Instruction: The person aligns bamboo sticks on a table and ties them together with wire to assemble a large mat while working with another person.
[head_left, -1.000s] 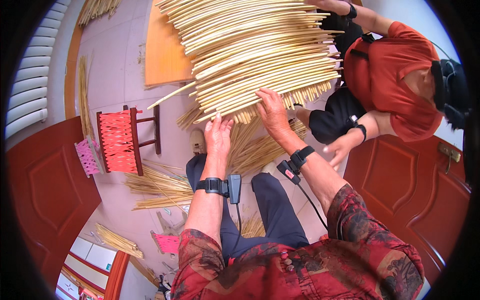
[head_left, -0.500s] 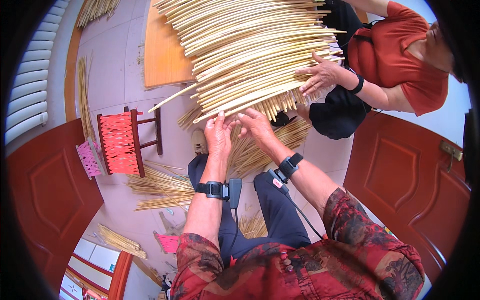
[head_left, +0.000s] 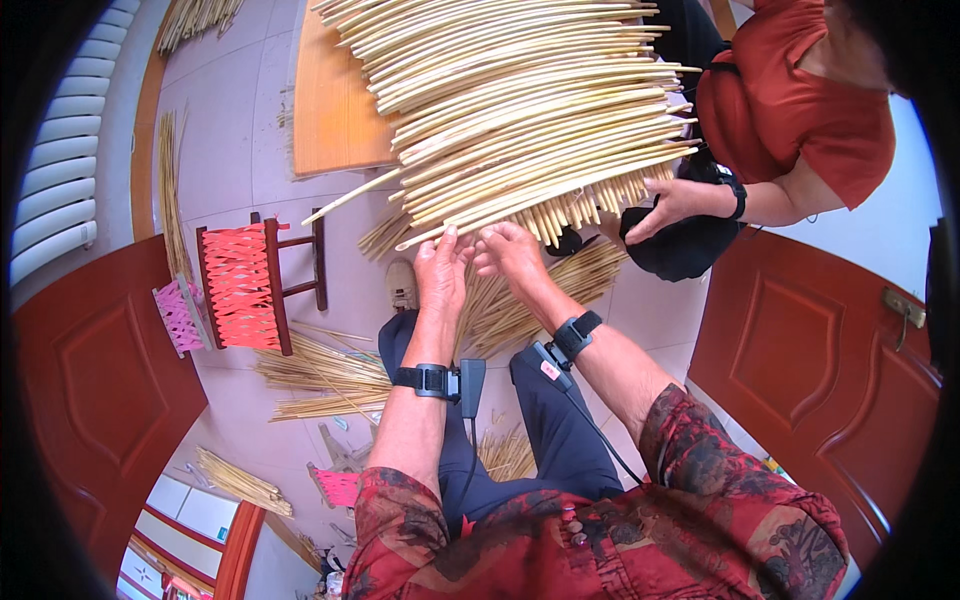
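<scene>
A mat of pale stalks (head_left: 520,100) lies in rows over the table, its nearest stalk (head_left: 550,197) running along the front edge. My left hand (head_left: 440,275) is at that stalk's left end, thumb and fingers bent together against it. Close beside it on the right, my right hand (head_left: 517,262) has its fingertips pinched just under the same edge. Whatever lies between the fingers of either hand is too small to make out. More stalk ends (head_left: 570,215) stick out below the front edge, right of my hands.
A co-worker's hand (head_left: 680,205) is near the mat's right end. An orange wooden table (head_left: 340,110) shows at left. A stool with red woven straps (head_left: 240,285) stands on the floor. Loose stalks (head_left: 325,375) lie around my legs. Red-brown doors (head_left: 800,340) flank both sides.
The co-worker's hand has come off the mat's right end and moved right and nearer. My hands stay at the left part of the front edge, barely shifted.
</scene>
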